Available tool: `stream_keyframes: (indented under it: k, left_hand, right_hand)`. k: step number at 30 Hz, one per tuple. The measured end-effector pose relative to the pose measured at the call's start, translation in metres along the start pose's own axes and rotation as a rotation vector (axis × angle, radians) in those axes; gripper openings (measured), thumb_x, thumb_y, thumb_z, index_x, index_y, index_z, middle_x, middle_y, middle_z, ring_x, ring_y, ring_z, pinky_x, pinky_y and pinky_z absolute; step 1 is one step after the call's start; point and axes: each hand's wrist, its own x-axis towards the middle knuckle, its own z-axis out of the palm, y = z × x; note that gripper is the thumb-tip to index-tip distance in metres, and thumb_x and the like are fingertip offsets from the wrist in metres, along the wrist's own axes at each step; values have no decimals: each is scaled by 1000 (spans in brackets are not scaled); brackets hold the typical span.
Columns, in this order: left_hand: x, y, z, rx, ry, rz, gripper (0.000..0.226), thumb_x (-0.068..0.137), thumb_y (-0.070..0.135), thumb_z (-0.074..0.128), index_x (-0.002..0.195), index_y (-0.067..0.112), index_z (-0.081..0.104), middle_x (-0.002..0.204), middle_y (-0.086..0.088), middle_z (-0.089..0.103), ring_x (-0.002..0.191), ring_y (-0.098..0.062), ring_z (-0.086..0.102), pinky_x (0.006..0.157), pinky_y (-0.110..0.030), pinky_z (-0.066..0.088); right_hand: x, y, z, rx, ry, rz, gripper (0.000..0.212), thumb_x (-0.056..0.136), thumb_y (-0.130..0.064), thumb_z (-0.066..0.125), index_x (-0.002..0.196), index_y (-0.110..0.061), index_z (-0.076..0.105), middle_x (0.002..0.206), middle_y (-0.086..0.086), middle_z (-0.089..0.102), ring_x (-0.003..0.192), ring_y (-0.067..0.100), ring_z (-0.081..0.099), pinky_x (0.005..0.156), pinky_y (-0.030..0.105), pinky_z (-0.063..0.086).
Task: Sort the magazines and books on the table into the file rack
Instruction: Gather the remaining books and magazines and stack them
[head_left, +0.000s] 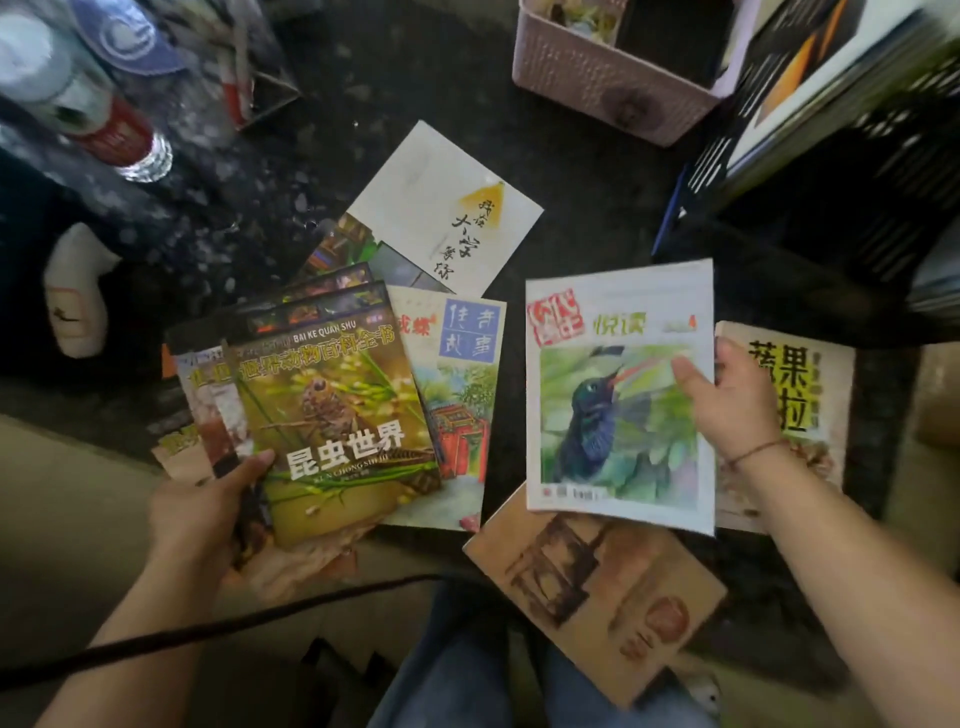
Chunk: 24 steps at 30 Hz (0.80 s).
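My left hand (208, 512) grips a fanned stack of animal encyclopedia books, the insect book (337, 415) on top, at the table's near left edge. My right hand (727, 400) pinches the right edge of a magazine with a hummingbird cover (613, 410) and holds it above the table. Under it lie a brown book (597, 587) and a fruit-and-vegetable salad book (800, 384). A magazine with a red gate (457, 415) and a white booklet with a yellow triangle (441, 208) lie in the middle. The black mesh file rack (852, 192) stands at the far right with books in it.
A pink woven basket (602, 78) stands at the back. Plastic bottles (104, 114) and a clear container crowd the back left. A white object (78, 291) lies at the left. My knees in jeans (467, 670) are below the table's dark stone edge.
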Motion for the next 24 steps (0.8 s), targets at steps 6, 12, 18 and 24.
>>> stream_keyframes:
  k: [6, 12, 18, 24]
  left_hand:
    - [-5, 2, 0, -19, -26, -2, 34, 67, 29, 87, 86, 12, 64, 81, -13, 66, 50, -22, 53, 44, -27, 45]
    - [-29, 24, -8, -73, -172, 35, 25, 77, 16, 78, 95, 5, 65, 57, -9, 65, 34, -23, 56, 34, -25, 46]
    - [-79, 65, -2, -6, -400, 214, 54, 44, 17, 86, 96, 8, 72, 78, -14, 75, 58, -27, 72, 55, -39, 58]
    - [-112, 94, 27, -23, -607, 393, 40, 42, 13, 91, 80, 9, 77, 77, -16, 75, 68, -31, 74, 53, -31, 59]
  right_hand:
    - [75, -22, 26, 279, -42, 59, 28, 91, -10, 61, 119, -7, 61, 109, 5, 67, 80, 1, 66, 63, 10, 51]
    - [7, -5, 35, -106, 208, -114, 26, 87, -14, 62, 112, -15, 65, 111, 3, 65, 102, 19, 60, 93, 38, 51]
    - [-74, -56, 95, 137, -418, -291, 71, 74, -54, 68, 136, -27, 47, 130, -16, 43, 124, 5, 42, 105, 27, 38]
    - [-59, -77, 112, 692, -495, 83, 93, 56, -47, 82, 134, -19, 42, 120, -7, 65, 109, 6, 63, 98, 36, 50]
